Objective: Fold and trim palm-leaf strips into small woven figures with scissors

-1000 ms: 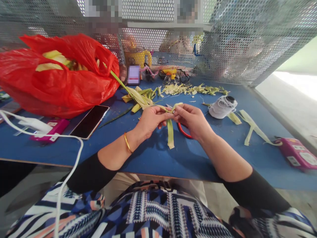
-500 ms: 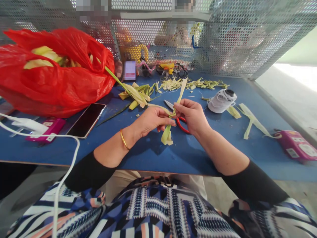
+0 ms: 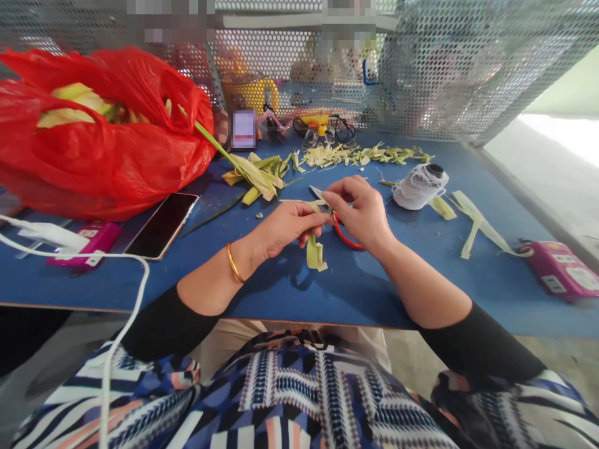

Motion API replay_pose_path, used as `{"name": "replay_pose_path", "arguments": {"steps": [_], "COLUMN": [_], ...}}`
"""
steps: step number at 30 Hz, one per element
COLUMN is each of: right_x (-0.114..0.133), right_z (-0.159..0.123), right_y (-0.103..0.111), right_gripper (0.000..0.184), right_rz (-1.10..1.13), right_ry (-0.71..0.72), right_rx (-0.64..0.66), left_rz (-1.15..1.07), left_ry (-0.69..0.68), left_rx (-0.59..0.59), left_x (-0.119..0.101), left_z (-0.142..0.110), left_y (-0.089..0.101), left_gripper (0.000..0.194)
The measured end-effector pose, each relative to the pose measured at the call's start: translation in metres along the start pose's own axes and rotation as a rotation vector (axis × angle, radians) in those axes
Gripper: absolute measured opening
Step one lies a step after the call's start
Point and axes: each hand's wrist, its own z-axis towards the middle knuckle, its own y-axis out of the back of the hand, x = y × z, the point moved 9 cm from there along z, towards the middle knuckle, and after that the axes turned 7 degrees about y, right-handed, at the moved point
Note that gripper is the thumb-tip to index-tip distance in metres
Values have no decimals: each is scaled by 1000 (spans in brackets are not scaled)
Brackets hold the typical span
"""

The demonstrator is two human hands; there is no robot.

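My left hand [image 3: 299, 223] pinches a pale green strip of corn husk [image 3: 316, 254], whose folded end hangs below the fingers. Close against it, my right hand [image 3: 362, 209] has thumb and fingers closed at the upper part of the same strip. Most of the husk between the two hands is hidden by my fingers. Scissors with a red handle [image 3: 347, 237] lie on the table under my right hand, their blade tip poking out beyond it. To the right stands a cone of white thread [image 3: 418, 188], a husk piece [image 3: 442, 207] beside it.
A red plastic bag [image 3: 154, 162] of husks fills the left. Loose husks [image 3: 257, 178] and a row of trimmed scraps [image 3: 369, 156] lie behind my hands. A phone [image 3: 163, 226], a white cable [image 3: 126, 324] and a magenta box [image 3: 561, 269] are around. Perforated metal panels [image 3: 435, 81] stand behind.
The husk end that stood upright above my right hand is no longer seen there. My right hand has rolled over, its fingers now curled down beside my left fingertips. My left hand has barely moved.
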Motion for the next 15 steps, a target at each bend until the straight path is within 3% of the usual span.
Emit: {"name": "replay_pose_path", "arguments": {"steps": [3, 6, 9, 15], "right_x": [-3, -11, -13, -11], "right_z": [-4, -12, -16, -18], "right_y": [-17, -32, -36, -39], "right_gripper": [37, 37, 33, 28], "right_rz": [156, 397, 566, 744], "right_ry": [-79, -256, -365, -423], "right_rx": [182, 298, 278, 219], "left_rz": [1, -3, -12, -46], "left_ry": [9, 37, 69, 85], "left_rx": [34, 73, 94, 120], "left_x": [1, 5, 10, 15], "left_z": [0, -1, -1, -1], "left_y": [-3, -6, -9, -13], "left_gripper": [17, 12, 14, 24]}}
